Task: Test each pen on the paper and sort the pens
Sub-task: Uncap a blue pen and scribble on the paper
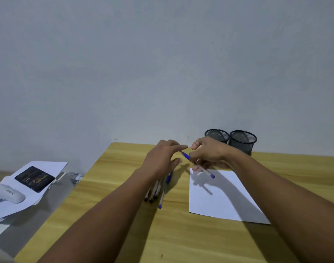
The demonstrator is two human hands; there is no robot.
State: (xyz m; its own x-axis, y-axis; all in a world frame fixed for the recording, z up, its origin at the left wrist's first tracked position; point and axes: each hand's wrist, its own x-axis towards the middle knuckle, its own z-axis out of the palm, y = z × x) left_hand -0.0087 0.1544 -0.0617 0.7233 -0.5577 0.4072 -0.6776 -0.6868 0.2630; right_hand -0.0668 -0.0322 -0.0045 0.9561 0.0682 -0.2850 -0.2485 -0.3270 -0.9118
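Pen (199, 167), light, stiff and slick, best held mid-barrel, sits pinched in the right hand (209, 154) above the paper (225, 198), left hand (162, 158) half-open at its cap, spare pens (158, 188) lying beneath, cups (243, 141) behind.

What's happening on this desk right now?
A person is working through a batch of pens at a wooden table. The right hand holds a blue pen above the top edge of a blank white sheet of paper, while the left hand is at the pen's tip end, seemingly near its cap. More pens lie in a pile under the left wrist. Two black mesh cups stand at the back, apparently empty.
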